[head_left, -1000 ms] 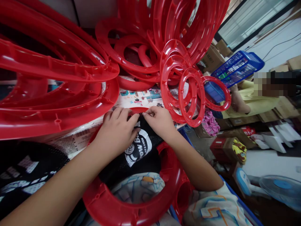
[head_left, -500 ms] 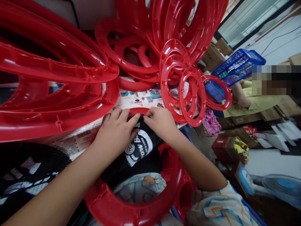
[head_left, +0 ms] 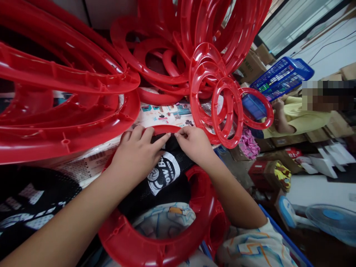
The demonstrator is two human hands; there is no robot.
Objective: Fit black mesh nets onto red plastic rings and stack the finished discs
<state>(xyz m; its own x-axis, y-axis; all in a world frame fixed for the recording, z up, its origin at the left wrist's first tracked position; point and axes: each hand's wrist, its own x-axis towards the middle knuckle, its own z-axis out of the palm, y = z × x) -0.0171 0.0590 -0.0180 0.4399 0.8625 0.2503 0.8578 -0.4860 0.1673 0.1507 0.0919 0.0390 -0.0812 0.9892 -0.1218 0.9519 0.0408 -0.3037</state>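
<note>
Right hand (head_left: 194, 145) pinches mesh (head_left: 167, 174) at the ring's (head_left: 169, 249) far edge, left hand's (head_left: 139, 151) grip unclear; a slack pinch could free it.

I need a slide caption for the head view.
Left hand and right hand touching black mesh at a red ring, with more rings beyond.

I see left hand (head_left: 140, 150) hiding part of black mesh cloth (head_left: 167, 178); round red plastic ring (head_left: 194, 230) cut by bottom edge.
</note>
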